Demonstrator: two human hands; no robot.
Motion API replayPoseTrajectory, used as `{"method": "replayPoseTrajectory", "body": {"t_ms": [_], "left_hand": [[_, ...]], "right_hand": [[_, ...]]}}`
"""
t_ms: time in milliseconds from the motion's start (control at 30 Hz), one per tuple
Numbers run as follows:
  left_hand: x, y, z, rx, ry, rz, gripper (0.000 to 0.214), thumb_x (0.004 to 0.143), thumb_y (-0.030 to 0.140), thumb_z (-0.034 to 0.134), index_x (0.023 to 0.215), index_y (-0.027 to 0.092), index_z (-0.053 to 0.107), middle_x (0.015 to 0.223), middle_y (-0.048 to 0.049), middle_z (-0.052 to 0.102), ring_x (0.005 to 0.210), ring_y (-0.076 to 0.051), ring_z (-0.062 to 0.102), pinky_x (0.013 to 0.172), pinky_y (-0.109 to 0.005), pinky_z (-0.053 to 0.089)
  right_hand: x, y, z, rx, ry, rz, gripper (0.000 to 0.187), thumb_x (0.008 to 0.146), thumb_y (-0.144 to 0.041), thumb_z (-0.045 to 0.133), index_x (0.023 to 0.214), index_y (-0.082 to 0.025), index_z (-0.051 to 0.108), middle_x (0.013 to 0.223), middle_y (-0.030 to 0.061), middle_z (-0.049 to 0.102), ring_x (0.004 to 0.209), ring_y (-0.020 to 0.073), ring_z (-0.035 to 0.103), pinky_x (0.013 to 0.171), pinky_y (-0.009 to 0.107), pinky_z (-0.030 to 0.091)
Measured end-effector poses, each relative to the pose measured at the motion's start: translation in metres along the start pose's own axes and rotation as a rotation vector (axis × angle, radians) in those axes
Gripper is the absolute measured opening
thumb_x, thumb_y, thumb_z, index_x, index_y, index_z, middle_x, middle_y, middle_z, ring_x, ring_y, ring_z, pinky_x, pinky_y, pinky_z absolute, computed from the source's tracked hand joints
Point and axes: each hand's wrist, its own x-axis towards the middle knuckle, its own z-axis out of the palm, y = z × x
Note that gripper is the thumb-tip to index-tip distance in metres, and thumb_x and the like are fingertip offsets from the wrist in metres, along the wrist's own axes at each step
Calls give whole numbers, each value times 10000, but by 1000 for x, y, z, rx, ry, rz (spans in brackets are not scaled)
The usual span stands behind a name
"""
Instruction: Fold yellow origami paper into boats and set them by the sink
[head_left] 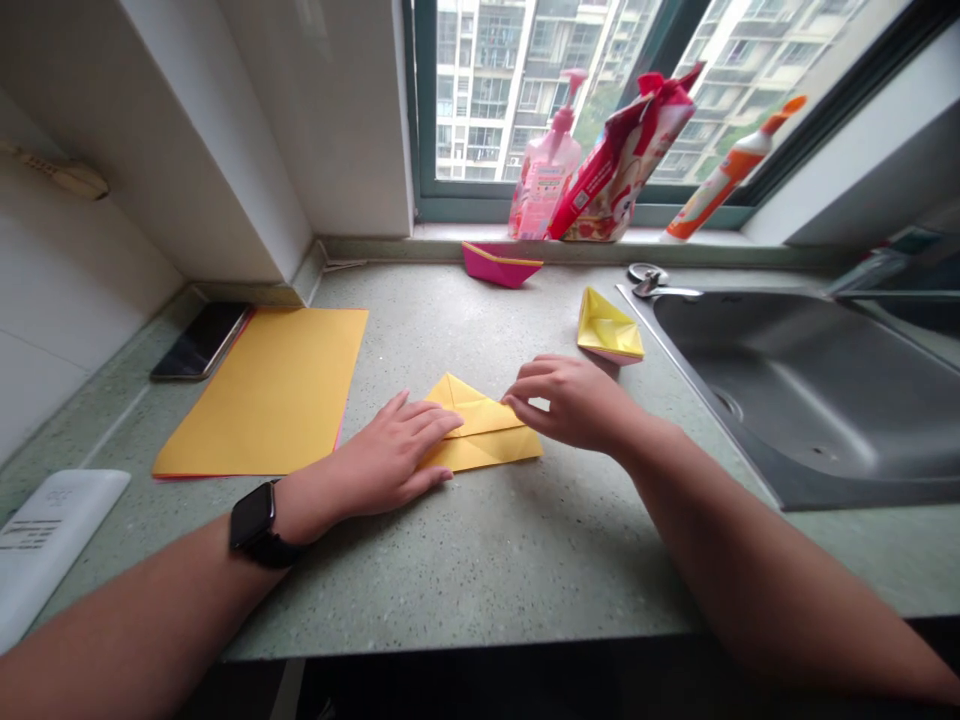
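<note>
1. Your left hand [390,452] lies flat, fingers together, pressing down on the folded yellow paper [487,450] — not pinching it. The paper sits on the counter [480,570], between your two hands.
2. Your right hand [574,402] is apart from the left, with its bent fingers [525,385] at the paper's upper right edge. You can't tell from this view whether they're pinching a fold or just touching it.
3. On your left wrist is a black watch [255,522].
4. Left of your left hand, just beyond the watch, lies a stack of yellow paper [262,392]. A phone [201,340] sits at its far corner, and a white box [52,540] sits nearer you, by your left forearm.
5. Just beyond your right hand is a yellow paper boat [609,328], close to the sink [795,400] — the sink's rim is the nearest thing in your way on the right. A pink paper boat [501,264] lies farther ahead, between your hands' line and the window.
6. Past those, scissors [649,282] lie by the sink, and along the sill stand a pink pump bottle [546,170], a red bag [622,160] and an orange-capped bottle [724,170].
</note>
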Motion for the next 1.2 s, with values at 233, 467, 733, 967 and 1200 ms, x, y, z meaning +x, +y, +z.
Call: {"method": "replayPoseTrajectory", "body": {"t_ms": [233,467,733,967,1200], "left_hand": [[0,2,-4,-11,-4,1,470,1102,411,636,1527,220,574,1568,-148,654,1527,-319,548,1374,-657,185],[1,3,-7,1,-41,-23,434,1114,419,635,1501,225,621,1617,-134,624,1555,-337,516,1367,-689,156],[0,3,-9,12,-40,-9,331,1114,398,638,1404,257,711,1630,-100,619,1552,-343,525,1356,-709,183],[0,2,-11,46,-54,-19,342,1117,400,634,1414,255,721,1626,-84,625,1556,-344,516,1359,-713,177],[-2,2,-16,89,6,-63,305,1154,386,553,1304,305,806,1524,-42,711,1497,-356,562,1329,-752,205]], "right_hand": [[4,-14,36,147,-51,-205,257,1055,-270,625,1165,-275,858,1026,63,809,881,192,713,828,333,548],[5,-16,47,144,-32,-224,260,1056,-297,648,1210,-280,857,1054,80,784,898,198,715,834,345,580],[6,-16,47,170,-38,-223,253,1059,-277,635,1171,-266,861,1043,77,776,914,194,718,858,339,579],[7,-14,51,191,-36,-210,256,1075,-298,625,1146,-270,869,1030,79,770,901,201,711,841,343,572],[8,-12,50,231,-68,-199,272,1093,-309,607,1111,-256,873,1021,80,764,902,202,709,835,344,572]]}}
